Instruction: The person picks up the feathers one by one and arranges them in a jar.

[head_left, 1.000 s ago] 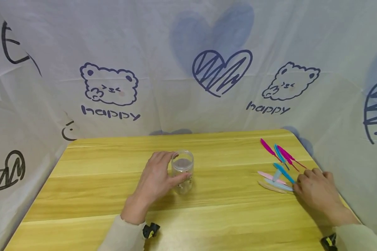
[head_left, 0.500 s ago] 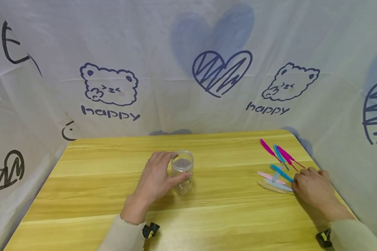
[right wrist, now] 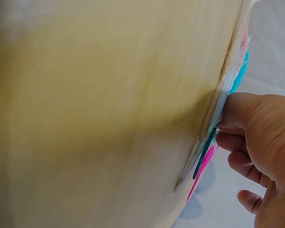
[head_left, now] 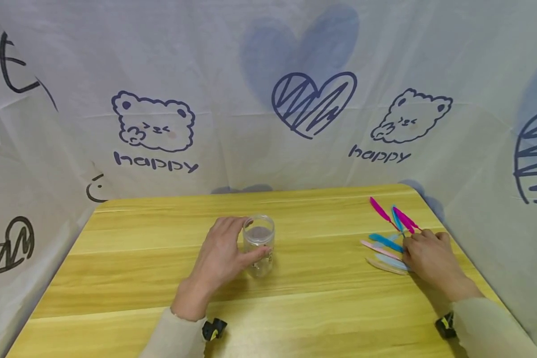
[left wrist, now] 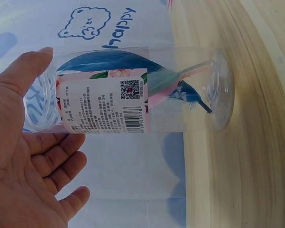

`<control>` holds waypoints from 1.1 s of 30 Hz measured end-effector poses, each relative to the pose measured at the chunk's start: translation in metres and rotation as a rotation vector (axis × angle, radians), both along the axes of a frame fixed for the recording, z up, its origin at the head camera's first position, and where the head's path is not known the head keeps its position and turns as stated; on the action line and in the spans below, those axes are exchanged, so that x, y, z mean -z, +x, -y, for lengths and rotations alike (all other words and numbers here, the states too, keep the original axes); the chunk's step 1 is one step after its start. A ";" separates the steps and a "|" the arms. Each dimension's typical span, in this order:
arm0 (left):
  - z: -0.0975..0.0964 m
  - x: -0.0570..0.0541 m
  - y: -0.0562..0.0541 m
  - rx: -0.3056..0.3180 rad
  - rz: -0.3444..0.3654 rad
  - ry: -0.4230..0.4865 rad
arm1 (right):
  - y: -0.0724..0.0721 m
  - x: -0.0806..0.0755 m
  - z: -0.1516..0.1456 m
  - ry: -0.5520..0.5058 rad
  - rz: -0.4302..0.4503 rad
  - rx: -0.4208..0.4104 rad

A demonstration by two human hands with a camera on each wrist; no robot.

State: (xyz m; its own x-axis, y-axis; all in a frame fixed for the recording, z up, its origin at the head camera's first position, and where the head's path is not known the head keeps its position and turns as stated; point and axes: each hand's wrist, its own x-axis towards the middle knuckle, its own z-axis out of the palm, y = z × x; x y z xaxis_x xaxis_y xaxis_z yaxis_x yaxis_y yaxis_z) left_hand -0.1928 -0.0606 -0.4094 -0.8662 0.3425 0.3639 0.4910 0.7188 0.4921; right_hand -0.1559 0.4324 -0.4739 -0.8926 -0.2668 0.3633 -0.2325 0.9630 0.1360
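A clear plastic jar (head_left: 258, 263) stands upright on the table, and my left hand (head_left: 217, 258) grips it from its left side. In the left wrist view, a printed label (left wrist: 104, 102) covers part of the jar; a dark blue feather (left wrist: 106, 61) and green and pink feathers show inside. At the right, my right hand (head_left: 434, 261) pinches a bright blue feather (head_left: 382, 241) near its quill end, which the fingers hide. Beside it lie a pale pink feather (head_left: 380, 249), a pale blue feather (head_left: 394, 262) and a beige feather (head_left: 385, 267), partly under the hand.
Magenta feathers (head_left: 379, 209) and another blue feather (head_left: 397, 219) lie just beyond my right hand. The wooden table (head_left: 161, 219) ends near the right hand at its right edge. A white printed cloth (head_left: 232, 59) hangs behind and at both sides.
My right hand has moved left with the bright blue feather, which now lies more level. The pale pink feather has shifted slightly left. My left hand and the jar have stayed in place.
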 end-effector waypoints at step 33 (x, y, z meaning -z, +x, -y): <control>0.001 0.001 -0.001 -0.001 -0.012 -0.011 | -0.020 -0.006 0.019 -0.070 -0.176 -0.141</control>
